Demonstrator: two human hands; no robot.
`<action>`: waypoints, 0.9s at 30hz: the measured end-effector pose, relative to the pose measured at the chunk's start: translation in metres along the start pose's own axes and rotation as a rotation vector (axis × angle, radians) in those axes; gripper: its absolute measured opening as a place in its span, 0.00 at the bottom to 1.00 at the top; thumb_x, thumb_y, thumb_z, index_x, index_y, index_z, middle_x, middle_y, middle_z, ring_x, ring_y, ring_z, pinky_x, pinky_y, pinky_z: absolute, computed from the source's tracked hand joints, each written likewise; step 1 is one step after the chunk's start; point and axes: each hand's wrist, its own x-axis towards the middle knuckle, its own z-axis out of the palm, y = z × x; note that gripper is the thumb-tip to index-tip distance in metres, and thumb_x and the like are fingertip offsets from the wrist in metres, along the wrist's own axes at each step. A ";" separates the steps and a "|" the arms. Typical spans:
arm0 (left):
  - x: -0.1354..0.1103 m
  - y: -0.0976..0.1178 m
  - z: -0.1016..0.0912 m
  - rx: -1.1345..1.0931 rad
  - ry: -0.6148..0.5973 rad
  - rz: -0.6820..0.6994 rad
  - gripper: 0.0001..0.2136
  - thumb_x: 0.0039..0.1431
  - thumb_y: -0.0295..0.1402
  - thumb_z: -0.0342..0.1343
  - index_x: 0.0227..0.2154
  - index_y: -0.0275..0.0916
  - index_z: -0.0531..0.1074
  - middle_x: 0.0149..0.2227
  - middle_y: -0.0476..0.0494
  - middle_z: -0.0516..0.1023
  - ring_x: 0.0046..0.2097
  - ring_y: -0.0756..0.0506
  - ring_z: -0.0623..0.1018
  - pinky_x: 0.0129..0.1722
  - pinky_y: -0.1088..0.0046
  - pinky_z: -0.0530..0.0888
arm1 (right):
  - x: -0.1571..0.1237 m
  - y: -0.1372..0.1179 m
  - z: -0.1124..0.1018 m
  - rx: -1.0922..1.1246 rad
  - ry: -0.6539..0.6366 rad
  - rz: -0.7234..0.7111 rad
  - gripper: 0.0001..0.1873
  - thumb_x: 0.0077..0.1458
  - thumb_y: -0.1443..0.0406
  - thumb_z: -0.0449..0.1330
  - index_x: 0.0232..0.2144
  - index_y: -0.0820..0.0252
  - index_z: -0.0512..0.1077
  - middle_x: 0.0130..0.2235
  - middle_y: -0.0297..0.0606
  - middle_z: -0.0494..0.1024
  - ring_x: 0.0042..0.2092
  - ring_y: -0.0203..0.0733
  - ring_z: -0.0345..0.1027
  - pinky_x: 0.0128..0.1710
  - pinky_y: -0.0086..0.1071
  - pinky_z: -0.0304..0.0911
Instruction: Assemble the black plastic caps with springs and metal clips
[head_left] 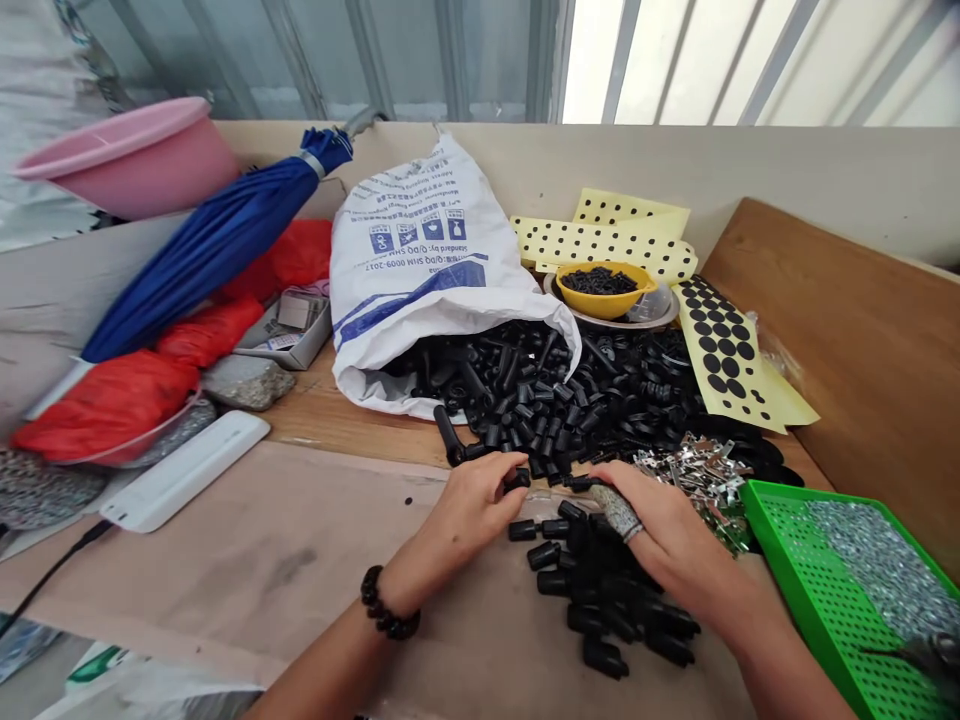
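Note:
My left hand (469,495) is closed, with a short black plastic cylinder (517,481) pinched between thumb and fingers. Opposite it, my right hand (667,525) has its fingers curled at a small black plastic part (577,483); the thumb is mostly hidden. Grey wrapping (616,512) covers one finger of that hand. Below and between the hands lies a group of black cylinders with narrower ends (600,590) on the brownish table covering. Just beyond my fingertips, a big heap of loose black plastic parts (525,410) spills from a white woven sack (420,250).
At the right stand a green perforated tray (810,590) of small metal pieces and a pile of metal clips (697,470). Behind are a yellow bowl (641,292) and black-dot sticker sheets (720,350). A white corded device (187,470), blue umbrella (210,250) and pink basin (150,160) lie left.

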 end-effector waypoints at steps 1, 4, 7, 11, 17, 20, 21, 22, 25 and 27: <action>0.000 0.004 0.000 -0.175 0.010 -0.057 0.15 0.54 0.29 0.53 0.45 0.36 0.70 0.35 0.45 0.75 0.36 0.46 0.74 0.35 0.71 0.71 | -0.001 -0.003 0.000 0.020 0.011 -0.017 0.19 0.52 0.75 0.45 0.43 0.55 0.64 0.41 0.36 0.73 0.42 0.40 0.67 0.40 0.32 0.60; 0.001 0.016 0.002 -0.738 -0.015 -0.244 0.15 0.51 0.33 0.55 0.43 0.35 0.71 0.32 0.47 0.74 0.29 0.50 0.74 0.26 0.76 0.70 | -0.006 -0.009 0.000 0.060 0.047 -0.062 0.14 0.55 0.73 0.45 0.40 0.55 0.64 0.39 0.35 0.73 0.40 0.39 0.67 0.38 0.31 0.60; 0.002 0.027 0.006 -1.152 -0.026 -0.376 0.15 0.49 0.35 0.59 0.39 0.33 0.70 0.27 0.48 0.74 0.26 0.51 0.75 0.25 0.79 0.70 | -0.011 -0.012 0.002 0.070 0.079 -0.098 0.12 0.57 0.72 0.46 0.38 0.54 0.64 0.37 0.34 0.73 0.38 0.38 0.67 0.36 0.29 0.60; 0.001 0.035 0.015 -1.357 -0.045 -0.443 0.15 0.47 0.35 0.63 0.35 0.33 0.69 0.24 0.46 0.76 0.25 0.52 0.75 0.26 0.81 0.70 | -0.014 -0.008 0.009 0.023 0.163 -0.157 0.12 0.56 0.73 0.44 0.37 0.55 0.64 0.35 0.37 0.72 0.36 0.39 0.67 0.35 0.30 0.60; -0.004 0.041 0.028 -1.313 -0.158 -0.404 0.17 0.46 0.39 0.64 0.34 0.31 0.71 0.27 0.44 0.77 0.24 0.52 0.74 0.24 0.79 0.70 | -0.013 -0.001 0.017 -0.210 0.267 -0.233 0.10 0.56 0.71 0.44 0.33 0.59 0.65 0.32 0.42 0.72 0.34 0.43 0.65 0.33 0.34 0.60; -0.005 0.041 0.028 -1.175 -0.149 -0.307 0.16 0.47 0.39 0.62 0.34 0.32 0.72 0.25 0.46 0.75 0.24 0.52 0.73 0.25 0.78 0.70 | -0.014 -0.003 0.015 -0.162 0.221 -0.214 0.11 0.57 0.70 0.44 0.33 0.59 0.66 0.33 0.42 0.72 0.34 0.43 0.66 0.33 0.33 0.60; -0.005 0.040 0.027 -1.105 -0.145 -0.264 0.15 0.49 0.39 0.61 0.35 0.32 0.72 0.24 0.47 0.75 0.25 0.51 0.73 0.25 0.77 0.70 | -0.015 -0.004 0.013 -0.095 0.186 -0.195 0.11 0.58 0.69 0.44 0.34 0.58 0.66 0.33 0.40 0.72 0.34 0.42 0.66 0.33 0.32 0.60; -0.006 0.040 0.026 -1.017 -0.138 -0.213 0.13 0.50 0.37 0.59 0.35 0.33 0.73 0.24 0.47 0.74 0.26 0.51 0.73 0.27 0.76 0.70 | -0.016 -0.005 0.012 -0.015 0.146 -0.173 0.11 0.58 0.69 0.44 0.35 0.57 0.66 0.34 0.39 0.72 0.35 0.41 0.66 0.33 0.31 0.60; -0.009 0.039 0.021 -0.672 -0.056 -0.013 0.08 0.55 0.32 0.55 0.36 0.36 0.74 0.28 0.47 0.76 0.31 0.48 0.74 0.31 0.74 0.70 | -0.018 -0.008 0.009 0.190 0.066 -0.101 0.11 0.60 0.69 0.44 0.36 0.55 0.65 0.34 0.35 0.72 0.37 0.38 0.66 0.35 0.28 0.60; -0.011 0.040 0.018 -0.479 0.011 0.125 0.07 0.56 0.30 0.54 0.37 0.38 0.74 0.32 0.46 0.77 0.34 0.48 0.75 0.35 0.74 0.69 | -0.019 -0.006 0.010 0.257 0.044 -0.056 0.11 0.60 0.68 0.44 0.32 0.55 0.65 0.30 0.33 0.70 0.35 0.37 0.65 0.34 0.27 0.59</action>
